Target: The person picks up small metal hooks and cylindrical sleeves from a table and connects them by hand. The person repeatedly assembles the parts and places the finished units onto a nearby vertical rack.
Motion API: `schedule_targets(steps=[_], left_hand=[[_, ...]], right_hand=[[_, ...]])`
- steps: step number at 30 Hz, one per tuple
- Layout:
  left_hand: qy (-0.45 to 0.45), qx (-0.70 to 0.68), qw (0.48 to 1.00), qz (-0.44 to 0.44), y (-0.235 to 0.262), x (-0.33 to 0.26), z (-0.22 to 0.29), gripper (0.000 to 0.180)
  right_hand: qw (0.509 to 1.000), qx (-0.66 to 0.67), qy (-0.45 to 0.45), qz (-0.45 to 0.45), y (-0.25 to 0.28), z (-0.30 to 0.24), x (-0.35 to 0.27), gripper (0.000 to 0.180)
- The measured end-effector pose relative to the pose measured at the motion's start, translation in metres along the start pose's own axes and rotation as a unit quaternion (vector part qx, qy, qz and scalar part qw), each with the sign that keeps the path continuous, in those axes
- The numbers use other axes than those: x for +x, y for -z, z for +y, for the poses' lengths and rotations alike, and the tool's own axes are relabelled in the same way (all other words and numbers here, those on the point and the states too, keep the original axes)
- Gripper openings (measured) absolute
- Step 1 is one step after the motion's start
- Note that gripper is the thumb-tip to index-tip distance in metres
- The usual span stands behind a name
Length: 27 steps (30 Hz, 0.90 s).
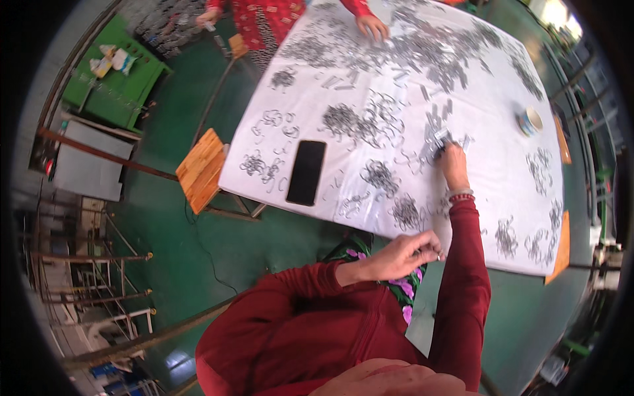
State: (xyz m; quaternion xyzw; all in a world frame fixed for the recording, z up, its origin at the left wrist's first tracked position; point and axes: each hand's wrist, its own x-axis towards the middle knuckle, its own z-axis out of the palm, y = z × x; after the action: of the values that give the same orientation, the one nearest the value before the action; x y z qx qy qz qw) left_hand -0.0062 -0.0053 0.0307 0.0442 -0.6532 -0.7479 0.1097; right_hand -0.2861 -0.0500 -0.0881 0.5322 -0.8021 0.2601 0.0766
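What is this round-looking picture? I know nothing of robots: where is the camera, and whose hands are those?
There is no robot here: a person works with bare hands. A wide fisheye camera on the person's head looks down, so straight edges bend near the rim. The right hand reaches onto the table, at some gray strips; its fingertips are hard to see. The left hand is bent in front of the body; I can't tell whether it holds anything. On the white cover also lie clumps of dark curved pieces, a phone and a cup. A co-worker's hand is at the far side.
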Motion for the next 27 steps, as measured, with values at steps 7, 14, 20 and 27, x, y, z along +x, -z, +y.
schedule_targets(steps=[7, 14, 20, 27], left_hand=[[-0.02, 0.03, 0.999, 0.015, 0.008, -0.003, -0.009, 0.009], [-0.008, 0.038, 0.999, 0.034, 0.003, -0.004, -0.01, 0.011], [-0.031, 0.045, 0.998, 0.029, -0.005, 0.001, -0.004, 0.011], [-0.01, 0.081, 0.996, 0.017, -0.004, -0.004, -0.005, 0.017]], right_hand=[[0.994, 0.067, -0.057, -0.062, 0.025, -0.011, 0.002, 0.028], [0.857, 0.457, -0.237, 0.017, 0.14, -0.095, -0.103, 0.037], [0.846, 0.469, -0.229, 0.105, 0.189, -0.143, -0.163, 0.031], [0.858, 0.446, -0.19, 0.17, 0.182, -0.16, -0.172, 0.025]])
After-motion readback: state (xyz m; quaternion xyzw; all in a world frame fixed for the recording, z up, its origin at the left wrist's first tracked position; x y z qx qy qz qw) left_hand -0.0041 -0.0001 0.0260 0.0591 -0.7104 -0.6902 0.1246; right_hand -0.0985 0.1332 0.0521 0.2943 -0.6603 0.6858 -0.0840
